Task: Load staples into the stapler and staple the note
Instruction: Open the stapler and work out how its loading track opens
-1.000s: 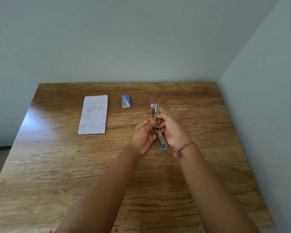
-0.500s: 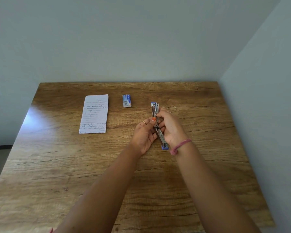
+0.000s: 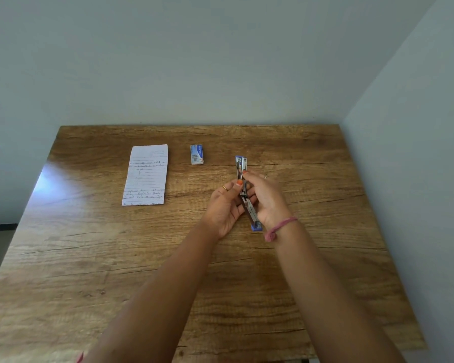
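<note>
- Head view: white lined handwritten note at ten o'clock on the wooden table; small blue staple box at eleven, untouched.
- Left hand and right hand both clamp the opened blue-and-chrome stapler, centre.
- Loading step; next, fetch staples.

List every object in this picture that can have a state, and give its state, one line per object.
stapler: swung fully open, held above the table by both hands
left hand: fingers closed on the stapler's middle
right hand: fingers closed on the stapler's middle
staple box: lying flat on the table, untouched
note: flat on the table, written side up, not being stapled
</note>
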